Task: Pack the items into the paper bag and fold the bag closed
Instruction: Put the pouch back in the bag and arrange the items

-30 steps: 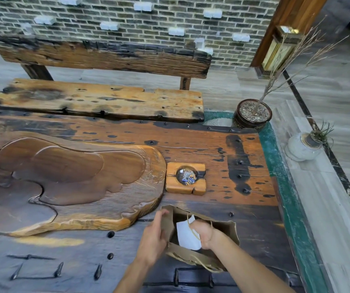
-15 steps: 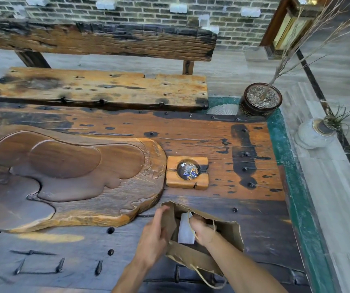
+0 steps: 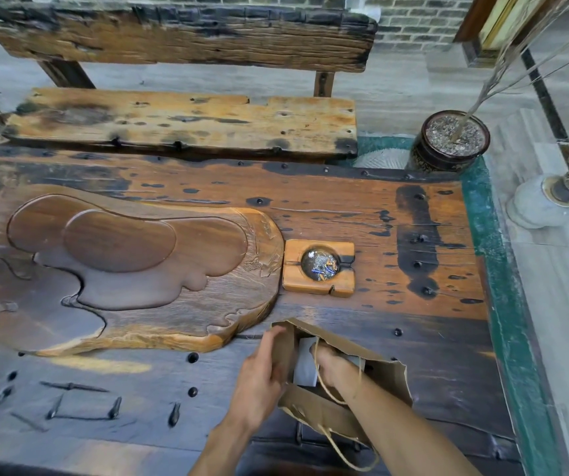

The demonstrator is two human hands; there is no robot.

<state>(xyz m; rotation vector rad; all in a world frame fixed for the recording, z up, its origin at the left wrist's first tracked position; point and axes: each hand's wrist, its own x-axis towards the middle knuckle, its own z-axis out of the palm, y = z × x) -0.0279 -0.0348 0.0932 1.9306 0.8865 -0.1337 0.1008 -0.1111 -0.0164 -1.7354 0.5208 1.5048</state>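
Note:
A brown paper bag (image 3: 384,377) with cord handles stands open on the dark wooden table (image 3: 430,338), near its front edge. My left hand (image 3: 259,379) grips the bag's left wall and holds the mouth apart. My right hand (image 3: 331,364) reaches down inside the bag, closed on a white flat item (image 3: 305,367) that stands almost upright in there. Most of that item is hidden by the bag wall and my fingers.
A carved wooden tea tray (image 3: 121,269) fills the table's left half. A square wooden ashtray (image 3: 319,267) sits just behind the bag. A bench (image 3: 180,121) lies beyond the table. A dark pot (image 3: 448,142) and a pale vase (image 3: 544,201) stand at the right.
My right hand has pushed the white item deeper into the bag, turning it more upright. My left hand keeps its hold on the bag's wall. The camera has tilted down and closer.

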